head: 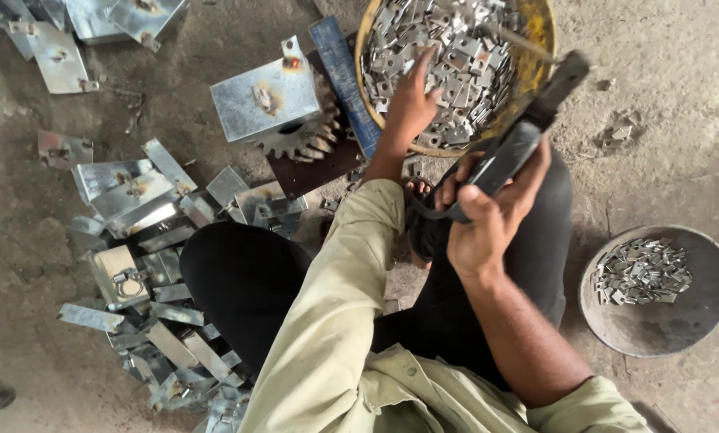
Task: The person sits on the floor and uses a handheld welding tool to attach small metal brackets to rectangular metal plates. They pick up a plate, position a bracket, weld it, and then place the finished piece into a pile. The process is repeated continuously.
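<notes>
Reaching forward from a pale sleeve (pixel 339 305), the left hand (pixel 411 100) was stretched out over a yellow basin (pixel 540 24) that stood on the floor in front of the person. The wrist was straight and the palm faced down. The fingers (pixel 423 64) were spread a little and bent at the tips, pressing into a heap of small metal plates (pixel 455 56) that filled the basin. I cannot tell if the fingers already closed on any plate, because the hand hid what was under it.

The right hand (pixel 488 220) was raised nearer to the body, above the dark trousers (pixel 247 281). The forearm was bare and bent upward. The fingers were wrapped tight around the handle of a black tool (pixel 528 120), with the thumb lying along its near side. The tool pointed away and up, and its far end crossed the rim of the basin, just beside the left hand.

A grey bowl (pixel 696 313) stood on the floor at the right, well apart from both hands, with a smaller pile of the same plates inside. On the left side lay many bent steel strips (pixel 159 321), and near the basin were a steel box (pixel 267 100), a gear (pixel 303 144) half under it, and a blue bar (pixel 343 76).
</notes>
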